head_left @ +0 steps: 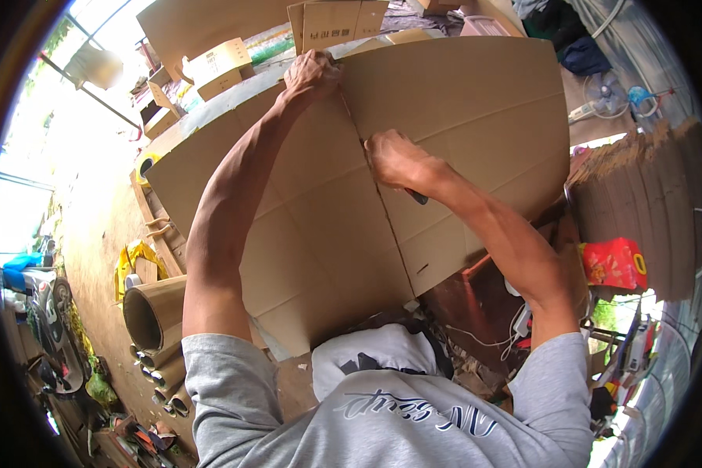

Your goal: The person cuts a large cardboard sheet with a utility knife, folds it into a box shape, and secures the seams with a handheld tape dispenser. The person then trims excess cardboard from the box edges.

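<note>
A large brown cardboard sheet (320, 203) lies spread before me, overhanging toward my body. A dark straight line, which looks like a cut, runs down it from the far edge to the near edge. My left hand (312, 72) is closed at the far edge, its fingers curled down on the cardboard at the top of the line. My right hand (402, 161) is closed in a fist on the line, around a dark-handled cutter (418, 196). Only the end of its handle shows; the blade is hidden under my fingers.
Small cardboard boxes (217, 66) stand beyond the far edge. Thick cardboard tubes (152, 312) lie at the left, beside a yellow bag (136, 261). Stacked cardboard (639, 210), a red packet (612, 264) and a small fan (604, 93) are at the right. A white cable (515, 331) hangs near my right arm.
</note>
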`<state>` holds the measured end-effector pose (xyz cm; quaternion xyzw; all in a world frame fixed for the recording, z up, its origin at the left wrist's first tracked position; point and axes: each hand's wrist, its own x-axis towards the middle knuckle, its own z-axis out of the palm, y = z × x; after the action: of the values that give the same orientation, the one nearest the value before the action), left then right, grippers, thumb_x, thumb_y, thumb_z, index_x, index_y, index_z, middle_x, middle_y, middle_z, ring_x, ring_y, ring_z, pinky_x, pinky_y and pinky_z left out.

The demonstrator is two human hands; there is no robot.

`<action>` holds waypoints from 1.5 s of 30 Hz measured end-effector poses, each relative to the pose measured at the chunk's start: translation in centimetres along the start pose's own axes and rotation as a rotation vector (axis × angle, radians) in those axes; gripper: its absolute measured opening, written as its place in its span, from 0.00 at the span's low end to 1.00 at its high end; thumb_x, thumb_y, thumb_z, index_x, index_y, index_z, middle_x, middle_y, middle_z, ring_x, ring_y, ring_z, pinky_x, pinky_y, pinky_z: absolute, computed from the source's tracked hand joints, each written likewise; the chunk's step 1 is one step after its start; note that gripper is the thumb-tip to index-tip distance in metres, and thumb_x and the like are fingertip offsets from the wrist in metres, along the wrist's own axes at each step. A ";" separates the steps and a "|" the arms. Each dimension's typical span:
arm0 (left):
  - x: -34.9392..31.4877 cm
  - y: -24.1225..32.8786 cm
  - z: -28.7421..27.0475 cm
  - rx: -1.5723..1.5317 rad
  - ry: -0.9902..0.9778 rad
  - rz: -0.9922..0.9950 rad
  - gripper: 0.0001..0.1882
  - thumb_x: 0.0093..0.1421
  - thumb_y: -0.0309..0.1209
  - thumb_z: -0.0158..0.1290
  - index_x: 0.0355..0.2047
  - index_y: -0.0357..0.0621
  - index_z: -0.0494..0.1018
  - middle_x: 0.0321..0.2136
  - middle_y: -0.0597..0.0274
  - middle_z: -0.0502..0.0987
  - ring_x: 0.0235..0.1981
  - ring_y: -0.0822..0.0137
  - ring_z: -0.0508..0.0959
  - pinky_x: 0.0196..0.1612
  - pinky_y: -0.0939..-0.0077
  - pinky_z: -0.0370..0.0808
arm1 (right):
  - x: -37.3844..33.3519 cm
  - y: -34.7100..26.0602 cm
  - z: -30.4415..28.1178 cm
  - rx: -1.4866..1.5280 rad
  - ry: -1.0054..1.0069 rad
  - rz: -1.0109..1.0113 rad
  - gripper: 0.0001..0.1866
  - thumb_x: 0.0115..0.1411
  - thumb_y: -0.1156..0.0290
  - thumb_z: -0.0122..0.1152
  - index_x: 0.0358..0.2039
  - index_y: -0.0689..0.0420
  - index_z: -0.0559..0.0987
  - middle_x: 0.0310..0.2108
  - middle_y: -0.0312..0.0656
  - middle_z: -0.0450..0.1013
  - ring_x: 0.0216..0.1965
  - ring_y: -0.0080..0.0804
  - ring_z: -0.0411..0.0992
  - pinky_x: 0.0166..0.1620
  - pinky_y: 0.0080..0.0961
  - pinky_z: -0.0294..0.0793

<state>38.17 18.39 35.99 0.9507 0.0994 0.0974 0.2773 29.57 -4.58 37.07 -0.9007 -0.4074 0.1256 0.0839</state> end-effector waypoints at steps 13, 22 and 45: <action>-1.0 -1.3 -0.8 -0.024 0.041 0.027 0.20 0.60 0.50 0.60 0.45 0.51 0.84 0.38 0.53 0.85 0.41 0.50 0.84 0.44 0.55 0.79 | -3.3 -1.7 1.8 0.138 -0.056 0.126 0.14 0.57 0.82 0.50 0.44 0.68 0.75 0.26 0.62 0.74 0.32 0.65 0.75 0.37 0.55 0.75; -1.6 -3.3 -1.8 -0.040 0.114 0.021 0.18 0.58 0.49 0.59 0.38 0.51 0.85 0.35 0.50 0.85 0.41 0.47 0.84 0.45 0.55 0.79 | -10.3 -0.8 8.0 0.123 0.125 -0.022 0.19 0.57 0.82 0.55 0.51 0.69 0.73 0.26 0.60 0.75 0.29 0.64 0.74 0.33 0.54 0.74; -0.4 -0.3 0.6 -0.033 0.097 0.099 0.17 0.58 0.49 0.60 0.40 0.55 0.85 0.38 0.53 0.85 0.44 0.49 0.83 0.48 0.54 0.79 | -12.6 -1.6 9.6 0.243 0.097 0.128 0.11 0.50 0.82 0.59 0.35 0.66 0.72 0.20 0.58 0.75 0.25 0.61 0.76 0.29 0.48 0.77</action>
<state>37.87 18.26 35.30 0.9439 0.0640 0.1585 0.2825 17.57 -12.64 30.28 -0.9131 -0.3261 0.1356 0.2039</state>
